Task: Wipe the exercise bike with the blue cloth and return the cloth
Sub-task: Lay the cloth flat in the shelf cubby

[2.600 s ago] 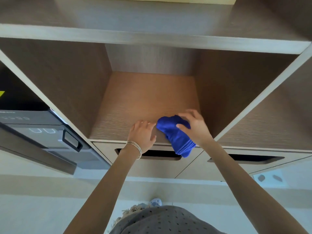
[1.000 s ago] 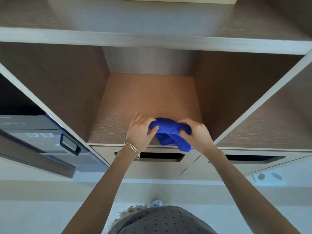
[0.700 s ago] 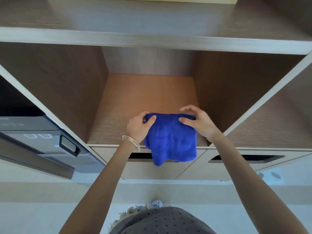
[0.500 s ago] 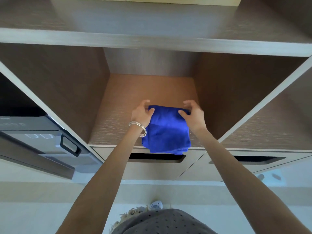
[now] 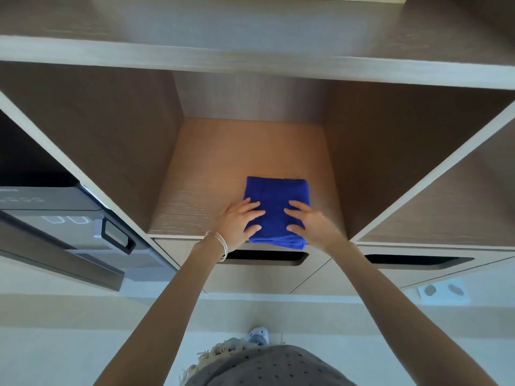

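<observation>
The blue cloth lies folded into a neat rectangle on the floor of the middle wooden shelf compartment, its near edge just over the shelf's front lip. My left hand, with thin bracelets on the wrist, rests flat on the cloth's left near part. My right hand lies flat on its right near part. Fingers of both hands are spread and fairly straight. The exercise bike is not in view.
A grey appliance with a handle sits in the compartment to the left. Two drawers with dark cut-out grips run below the shelf. A wall socket is at lower right. Another shelf board spans above.
Both hands unfolded the bunched cloth, folded it flat and laid it on the shelf. They have let go of its far corners and now press on its near half.
</observation>
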Demonstrator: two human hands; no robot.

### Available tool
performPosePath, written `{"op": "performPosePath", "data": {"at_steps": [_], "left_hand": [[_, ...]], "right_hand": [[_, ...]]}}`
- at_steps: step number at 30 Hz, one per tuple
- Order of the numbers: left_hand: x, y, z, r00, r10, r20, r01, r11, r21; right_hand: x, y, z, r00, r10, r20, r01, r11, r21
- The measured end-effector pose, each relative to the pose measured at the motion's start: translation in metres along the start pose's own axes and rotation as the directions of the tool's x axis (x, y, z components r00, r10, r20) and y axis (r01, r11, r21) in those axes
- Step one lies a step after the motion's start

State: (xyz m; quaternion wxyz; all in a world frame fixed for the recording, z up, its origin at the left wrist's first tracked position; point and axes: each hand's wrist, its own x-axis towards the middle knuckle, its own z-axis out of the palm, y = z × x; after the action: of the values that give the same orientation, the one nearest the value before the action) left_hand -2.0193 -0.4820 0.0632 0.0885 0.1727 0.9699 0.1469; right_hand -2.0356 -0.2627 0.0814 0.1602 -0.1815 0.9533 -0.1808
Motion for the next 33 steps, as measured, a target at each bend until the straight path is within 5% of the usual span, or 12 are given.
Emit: {"op": "performPosePath", "data": {"at_steps": [7,10,14,22,26,29,31,33], "left_hand": [[-0.003,0.003,-0.003,0.981,0.189,0.038,-0.192,0.979,0.067],[-0.009,-0.004,-0.001,0.965,0.234,-0.122,-0.237,0.971,-0.014],[-0.010,-0.013,-0.011,0.951,0.079,-0.300,-0.125,0.983,-0.135],[-0.025,-0.012,-0.001,0.968,-0.112,-0.224,0.054,0.967,-0.249],[-0.028,-0.004,-0.001,0.931,-0.241,-0.273,0.135,0.925,-0.355],[-0.029,-0.005,-0.008,0.908,-0.372,-0.194,0.212,0.806,-0.552],[-0.032,-0.007,-0.011,0.923,-0.370,-0.104,0.247,0.779,-0.577],[-0.036,-0.007,-0.012,0.944,-0.319,-0.086,0.228,0.818,-0.529]], "right_hand": [[-0.004,0.005,-0.006,0.990,-0.093,0.109,0.086,0.994,0.069],[-0.014,0.011,0.002,0.991,-0.126,0.034,0.123,0.990,0.075],[-0.016,-0.001,0.007,0.981,-0.149,-0.123,0.157,0.985,0.064],[-0.010,-0.048,0.034,0.906,-0.229,-0.356,0.202,0.973,-0.112],[-0.002,-0.056,0.027,0.901,0.051,-0.432,0.051,0.974,0.221],[-0.001,-0.056,0.010,0.840,0.249,-0.481,0.069,0.832,0.551],[-0.002,-0.056,0.004,0.839,0.267,-0.474,0.097,0.783,0.614],[-0.004,-0.058,0.002,0.937,0.111,-0.330,0.103,0.817,0.568]]}}
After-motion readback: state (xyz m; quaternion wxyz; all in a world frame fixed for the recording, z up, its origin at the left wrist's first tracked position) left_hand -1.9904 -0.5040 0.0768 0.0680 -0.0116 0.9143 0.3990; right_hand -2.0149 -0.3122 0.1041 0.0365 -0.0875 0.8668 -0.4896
